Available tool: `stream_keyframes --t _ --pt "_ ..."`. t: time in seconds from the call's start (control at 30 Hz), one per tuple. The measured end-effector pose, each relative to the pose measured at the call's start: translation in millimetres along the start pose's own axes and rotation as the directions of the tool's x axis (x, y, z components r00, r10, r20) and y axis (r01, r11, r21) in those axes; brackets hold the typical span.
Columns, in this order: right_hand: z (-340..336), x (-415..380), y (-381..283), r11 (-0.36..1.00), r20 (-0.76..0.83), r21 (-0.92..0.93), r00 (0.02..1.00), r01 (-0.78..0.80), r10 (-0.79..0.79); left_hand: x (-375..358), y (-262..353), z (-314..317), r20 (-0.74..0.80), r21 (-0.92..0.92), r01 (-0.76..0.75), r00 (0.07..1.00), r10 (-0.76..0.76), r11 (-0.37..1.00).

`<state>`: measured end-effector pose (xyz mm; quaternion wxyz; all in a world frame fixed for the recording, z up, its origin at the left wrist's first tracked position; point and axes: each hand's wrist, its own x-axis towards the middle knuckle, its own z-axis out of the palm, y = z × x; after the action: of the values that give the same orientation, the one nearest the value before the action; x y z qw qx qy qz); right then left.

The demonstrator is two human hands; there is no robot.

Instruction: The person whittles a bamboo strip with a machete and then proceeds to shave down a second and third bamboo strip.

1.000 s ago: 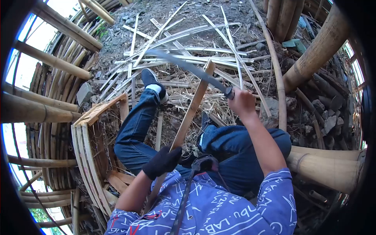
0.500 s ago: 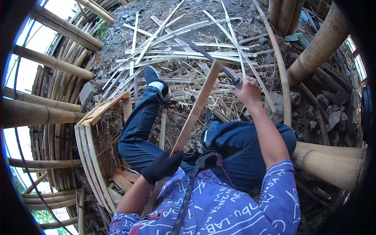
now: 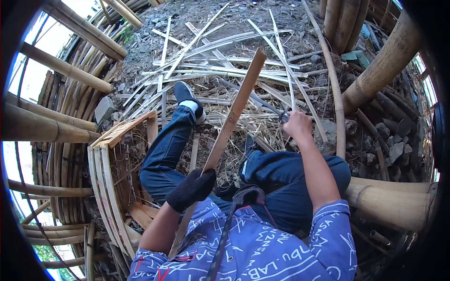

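My left hand (image 3: 191, 191), in a black knitted glove, is closed around the lower part of a long flat bamboo slat (image 3: 234, 114). The slat slants up and away from my torso, its far end standing over the ground ahead. My bare right hand (image 3: 298, 124) grips the dark handle of a long knife (image 3: 268, 106). Its narrow blade points to the far left and passes behind the slat in this view, partly hidden by it. Both hands are above my bent legs.
Split bamboo strips (image 3: 220, 68) lie crisscrossed on the ground ahead, among shavings. A wooden crate (image 3: 104, 164) stands by my left leg. Thick bamboo poles (image 3: 382, 61) rise on the right, and stacked bamboo (image 3: 65, 178) lines the left. Rubble (image 3: 398, 145) lies at the right.
The slat's far end has risen, and the knife blade has dropped from near that end to lower along the slat. My right hand has shifted slightly down; my left still holds the slat.
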<state>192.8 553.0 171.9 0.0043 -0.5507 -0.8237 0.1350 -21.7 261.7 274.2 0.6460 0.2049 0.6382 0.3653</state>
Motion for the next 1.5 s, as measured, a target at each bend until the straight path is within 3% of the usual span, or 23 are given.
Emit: stream_keyframes --t 0.13,0.2,0.33,0.43,0.6,0.67,0.73,0.8,0.87,0.93,1.0,1.07,1.13,1.17,1.27,1.3,1.37,1.4,1.43,1.47,1.5 --pt "-1.5 2.5 4.6 0.997 0.043 -0.060 0.997 -0.054 0.057 18.6 -13.7 -7.2 -0.048 -0.043 0.087 0.995 -0.089 0.995" --pt "3.5 3.9 8.1 0.995 0.055 -0.085 0.997 -0.056 0.061 36.4 -38.5 -27.6 -0.031 0.344 -0.010 0.999 0.021 0.939" --pt "8.2 3.2 13.7 0.993 0.088 -0.112 0.995 -0.032 0.042 39.1 -51.0 -32.8 -0.061 0.375 0.144 0.990 -0.131 0.916" --pt "17.5 5.3 21.8 0.989 0.140 -0.144 0.989 -0.037 0.058 48.1 -62.9 -43.0 -0.183 0.807 0.123 0.982 0.047 0.578" --pt "24.6 4.3 30.3 0.982 0.218 -0.186 0.973 -0.033 0.074 36.3 -47.2 -41.6 -0.252 0.732 0.112 0.961 0.115 0.672" --pt "24.9 4.6 31.7 0.989 0.228 -0.134 0.970 -0.058 0.088 33.7 -43.4 -42.3 -0.286 0.797 0.021 0.893 0.347 0.603" --pt "27.9 5.8 32.6 0.991 0.252 -0.132 0.965 -0.037 0.070 29.4 -28.7 -33.7 -0.304 0.785 0.012 0.879 0.368 0.620" --pt "30.5 5.9 33.5 0.991 0.283 -0.131 0.958 -0.011 0.048 24.4 -16.4 -25.1 -0.262 0.776 -0.052 0.880 0.396 0.628" --pt "32.8 5.4 33.7 0.990 0.455 -0.082 0.879 -0.116 0.141 22.3 -3.3 -16.5 -0.250 0.797 -0.048 0.881 0.401 0.603" --pt "36.0 5.6 33.1 0.986 0.541 -0.075 0.825 -0.149 0.166 25.3 9.8 -10.2 -0.059 0.888 -0.092 0.949 0.309 0.451" --pt "40.0 4.3 31.9 0.989 0.745 -0.128 0.651 -0.075 0.146 19.4 34.5 5.0 -0.008 0.906 -0.113 0.959 0.283 0.408" --pt "56.5 2.4 36.4 0.990 0.745 -0.125 0.653 -0.063 0.135 16.0 60.0 23.7 0.166 0.965 -0.218 0.939 0.303 0.144" --pt "84.0 5.7 50.2 0.981 0.617 -0.191 0.780 0.024 0.101 21.4 78.4 36.9 0.195 0.961 -0.246 0.925 0.325 0.124" --pt "88.9 9.7 52.5 0.979 0.699 -0.196 0.707 0.047 0.106 25.4 85.8 41.0 0.244 0.954 -0.288 0.909 0.338 0.085" --pt "52.4 -3.5 31.6 0.987 0.702 -0.159 0.699 -0.033 0.137 37.6 101.6 49.7 0.200 0.978 -0.207 0.944 0.262 -0.001" --pt "47.5 -4.4 29.2 0.984 0.677 -0.179 0.727 0.016 0.111 40.1 99.8 47.7 0.216 0.974 -0.228 0.929 0.299 0.004" --pt "37.0 -9.2 26.9 0.998 0.433 0.057 0.901 -0.007 -0.019 42.6 88.3 41.2 0.215 0.968 -0.247 0.897 0.385 0.035" --pt "14.6 -15.0 17.4 0.961 0.362 0.272 0.919 0.056 -0.156 42.0 83.5 37.5 0.202 0.962 -0.264 0.863 0.464 0.072" --pt "-20.9 -32.0 0.6 0.831 0.250 0.544 0.923 0.116 -0.292 33.7 85.5 34.0 0.164 0.965 -0.234 0.891 0.424 0.119" --pt "-65.4 -61.5 -21.7 0.613 0.227 0.789 0.908 0.040 -0.351 30.7 78.5 25.9 0.165 0.964 -0.237 0.888 0.430 0.119" --pt "-105.1 -94.8 -36.6 0.488 0.182 0.871 0.887 0.055 -0.425 29.3 70.6 17.9 0.125 0.943 -0.239 0.898 0.422 0.229"
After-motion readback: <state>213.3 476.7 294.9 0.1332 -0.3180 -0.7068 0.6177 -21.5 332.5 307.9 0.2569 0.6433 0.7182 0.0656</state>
